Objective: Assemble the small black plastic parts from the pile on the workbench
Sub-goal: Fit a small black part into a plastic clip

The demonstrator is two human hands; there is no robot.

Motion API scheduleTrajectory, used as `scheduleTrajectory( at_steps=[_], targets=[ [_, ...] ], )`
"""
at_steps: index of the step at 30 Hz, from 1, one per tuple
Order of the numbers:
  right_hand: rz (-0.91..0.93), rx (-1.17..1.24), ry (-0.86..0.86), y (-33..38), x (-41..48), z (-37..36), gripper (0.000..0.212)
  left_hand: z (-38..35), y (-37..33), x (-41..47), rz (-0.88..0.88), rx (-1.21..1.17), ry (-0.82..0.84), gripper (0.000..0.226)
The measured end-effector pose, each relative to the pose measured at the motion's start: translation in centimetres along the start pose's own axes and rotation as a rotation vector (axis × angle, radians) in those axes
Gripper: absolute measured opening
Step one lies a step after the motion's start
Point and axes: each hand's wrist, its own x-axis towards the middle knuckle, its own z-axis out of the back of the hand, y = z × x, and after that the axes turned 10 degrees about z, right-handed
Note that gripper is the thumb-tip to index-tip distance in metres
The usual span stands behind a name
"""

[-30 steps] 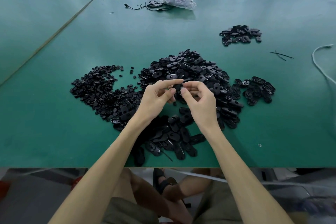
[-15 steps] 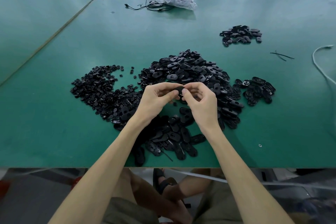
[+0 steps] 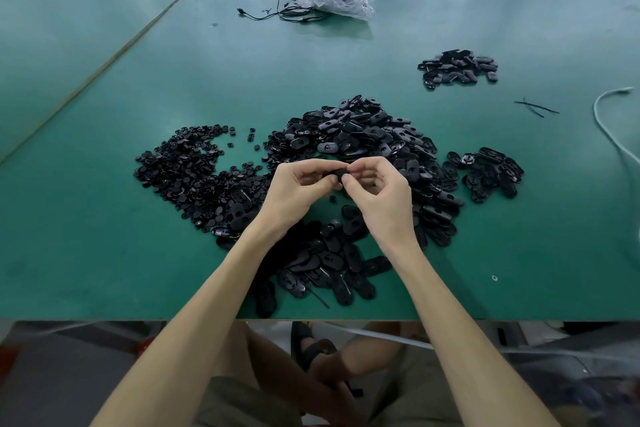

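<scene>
The black part (image 3: 337, 173) sat pinched between both your hands, held up over the near side of the main pile (image 3: 363, 135) of oval pieces, off the surface (image 3: 104, 253). Your fingers hid most of it, so I couldn't tell whether it was one piece or two already mated.

Risks from there, my read:
- Small, smooth part, fingertip-only hold. An off-axis push while pressing could have popped it out and into the pile below. All black and all alike, so you'd likely have lost track of it.
- Half-seated fit. The joint wasn't visible, so a piece not clicked home could have passed as done.
- Your forearms hung over the near heap (image 3: 322, 263) by the surface's edge. A wrist sweep could have knocked pieces to the floor.
- The small round pieces (image 3: 187, 170) on the left ran into the ovals, and a dragged arm would have mixed them further.

Hands: your left hand (image 3: 298, 189) was curled, thumb and forefinger pinching the part's left end, other fingers folded under. Your right hand (image 3: 381, 194) mirrored it, thumb and forefinger tips closed on the right end, remaining fingers loosely bent. The two hands' fingertips nearly met.
</scene>
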Motion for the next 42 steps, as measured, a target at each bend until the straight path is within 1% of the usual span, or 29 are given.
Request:
scheduleTrajectory(
  at_steps=[9,13,19,29,33,39,42],
  targets=[
    [0.000,-0.029,0.039,0.0,0.0,0.1,0.017,-0.5,-0.1,0.0,0.008,0.079,-0.054,0.027],
    [0.003,-0.033,0.042,-0.1,0.0,0.0,0.019,-0.4,-0.2,0.0,0.021,0.080,-0.043,0.023],
    [-0.029,0.047,0.008,-0.2,-0.1,0.3,0.015,0.3,-0.2,0.0,0.032,-0.003,0.017,0.024],
    [-0.021,0.047,0.010,-0.2,-0.2,0.2,0.013,0.5,-0.3,-0.1,0.035,-0.006,0.028,0.028],
    [-0.035,0.055,0.011,-0.2,-0.2,0.3,0.013,0.5,-0.4,-0.1,0.045,0.005,0.022,0.026],
    [-0.028,0.016,-0.005,0.0,-0.2,0.3,0.014,0.2,-0.8,0.0,0.060,0.057,0.019,0.023],
    [-0.032,-0.036,-0.022,0.0,-0.1,0.1,0.012,0.3,-1.9,0.7,0.039,0.213,0.027,0.021]
  ],
)
